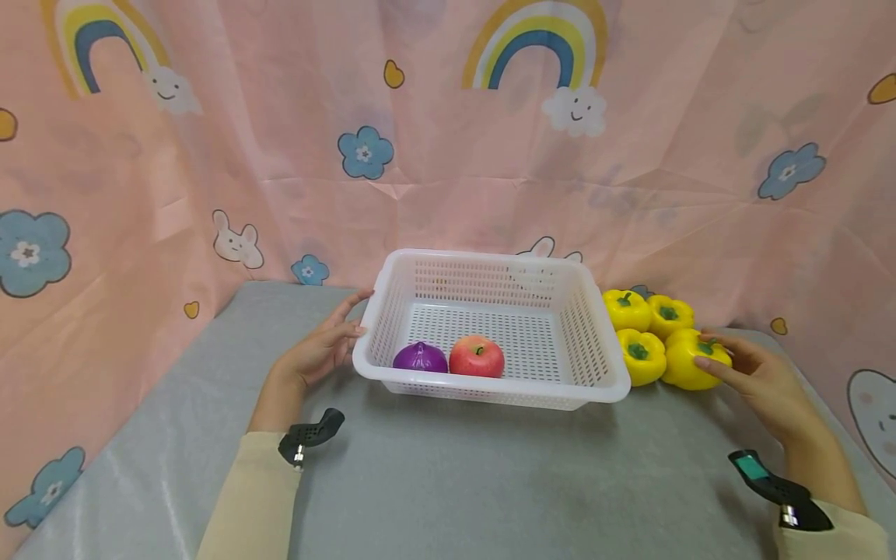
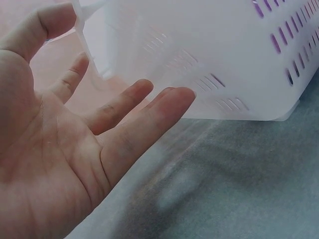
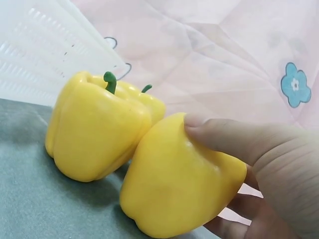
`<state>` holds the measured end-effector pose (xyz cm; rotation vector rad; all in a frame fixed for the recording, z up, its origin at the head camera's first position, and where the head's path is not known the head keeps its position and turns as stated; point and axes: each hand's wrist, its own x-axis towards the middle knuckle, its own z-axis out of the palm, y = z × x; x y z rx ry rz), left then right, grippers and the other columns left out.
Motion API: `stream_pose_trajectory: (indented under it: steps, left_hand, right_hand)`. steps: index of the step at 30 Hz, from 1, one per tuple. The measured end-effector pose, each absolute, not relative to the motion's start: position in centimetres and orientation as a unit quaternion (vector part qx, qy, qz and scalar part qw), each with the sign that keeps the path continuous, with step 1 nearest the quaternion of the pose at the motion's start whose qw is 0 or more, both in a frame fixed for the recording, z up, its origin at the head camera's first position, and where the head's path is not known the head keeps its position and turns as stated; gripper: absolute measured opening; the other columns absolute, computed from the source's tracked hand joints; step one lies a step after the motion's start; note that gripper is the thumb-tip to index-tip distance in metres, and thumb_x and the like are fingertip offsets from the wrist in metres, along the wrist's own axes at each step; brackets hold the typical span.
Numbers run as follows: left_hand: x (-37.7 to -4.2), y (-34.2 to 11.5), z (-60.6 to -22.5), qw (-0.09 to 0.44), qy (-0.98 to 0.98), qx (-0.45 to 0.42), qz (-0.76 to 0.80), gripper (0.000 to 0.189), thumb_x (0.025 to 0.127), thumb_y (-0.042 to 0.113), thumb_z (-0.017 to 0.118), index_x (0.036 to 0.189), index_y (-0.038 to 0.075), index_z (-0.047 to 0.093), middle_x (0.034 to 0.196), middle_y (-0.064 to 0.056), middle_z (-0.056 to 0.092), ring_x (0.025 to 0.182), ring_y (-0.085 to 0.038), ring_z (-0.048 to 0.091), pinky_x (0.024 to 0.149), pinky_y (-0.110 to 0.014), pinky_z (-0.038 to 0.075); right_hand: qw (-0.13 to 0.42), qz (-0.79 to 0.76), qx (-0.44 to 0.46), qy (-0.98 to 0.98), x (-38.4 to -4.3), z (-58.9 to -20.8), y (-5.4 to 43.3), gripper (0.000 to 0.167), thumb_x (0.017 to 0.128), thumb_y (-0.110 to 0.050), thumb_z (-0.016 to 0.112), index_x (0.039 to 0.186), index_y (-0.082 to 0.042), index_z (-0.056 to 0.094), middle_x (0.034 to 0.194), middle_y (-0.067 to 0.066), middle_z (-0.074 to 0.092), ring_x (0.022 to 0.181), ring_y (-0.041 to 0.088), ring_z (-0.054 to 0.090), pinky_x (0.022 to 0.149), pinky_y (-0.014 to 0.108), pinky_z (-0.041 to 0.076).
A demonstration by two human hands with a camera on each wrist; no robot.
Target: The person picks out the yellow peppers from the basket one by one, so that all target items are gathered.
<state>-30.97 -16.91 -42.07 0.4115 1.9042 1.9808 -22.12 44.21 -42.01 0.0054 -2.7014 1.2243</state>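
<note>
My left hand (image 1: 323, 346) is at the left end of a white plastic basket (image 2: 224, 74), fingers spread and relaxed, a fingertip right at the rim in the left wrist view. A purple onion (image 1: 420, 358) and a red apple (image 1: 477, 357) lie inside the basket along its near side. My right hand (image 1: 763, 381) grips a yellow bell pepper (image 3: 174, 184), thumb on the near side and the other fingers behind. This pepper is tilted against its neighbours. Beside it, several more yellow bell peppers (image 3: 97, 134) with green stems stand clustered at the basket's right end.
A grey cloth (image 1: 448, 482) covers the table. Behind and along both sides hangs a pink curtain (image 1: 434, 210) printed with rainbows, flowers and rabbits. Each wrist wears a black band mount (image 1: 780, 491).
</note>
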Motion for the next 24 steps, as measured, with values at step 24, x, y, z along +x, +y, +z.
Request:
stream_pose_trajectory:
  steps: [24]
  left_hand:
    - [-31.14, -16.81, -42.36, 0.188, 0.659, 0.164, 0.709, 0.069, 0.1, 0.011, 0.049, 0.159, 0.029, 0.017, 0.128, -0.003, 0.055, 0.102, -0.012, 0.07, 0.08, -0.032, 0.064]
  right_hand:
    - [0.084, 0.407, 0.001, -0.91, -21.72, -42.49, 44.51, 0.052, 0.102, -0.037, 0.058, 0.151, -0.026, 0.047, 0.134, -0.034, 0.039, 0.116, -0.016, 0.033, 0.082, -0.003, 0.032]
